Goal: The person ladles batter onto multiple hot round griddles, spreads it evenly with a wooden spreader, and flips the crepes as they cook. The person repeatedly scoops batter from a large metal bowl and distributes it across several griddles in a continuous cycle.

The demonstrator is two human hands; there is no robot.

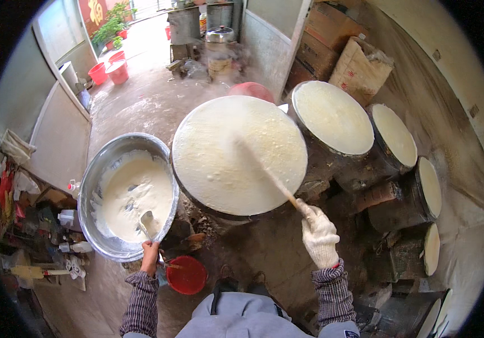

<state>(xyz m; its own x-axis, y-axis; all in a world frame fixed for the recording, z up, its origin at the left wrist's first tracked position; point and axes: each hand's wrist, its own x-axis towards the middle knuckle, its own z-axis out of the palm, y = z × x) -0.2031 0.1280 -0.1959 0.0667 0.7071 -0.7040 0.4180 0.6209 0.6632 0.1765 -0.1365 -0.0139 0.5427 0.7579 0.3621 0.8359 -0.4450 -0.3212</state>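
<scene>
My left hand (150, 257), bare, grips the handle of a metal ladle (145, 220), whose bowl is at the near right side of a large metal basin (92, 236) of pale batter (134, 196). A white knitted glove covers my right hand (320, 236), which is closed on a wooden-handled tool (267, 169). That tool reaches over a large round griddle (248, 218) coated with pale batter (208, 169). The tool's far end is blurred by motion and steam, so its shape and whether it touches the batter cannot be told.
Several more round griddles, one at the upper right (332, 118), curve down the right side on dark stoves. A red bucket (186, 274) stands near my feet. Behind are a steaming pot (219, 36), pink buckets (117, 72), cardboard boxes (330, 25) and a sack (358, 69). Bottles and bags crowd the left.
</scene>
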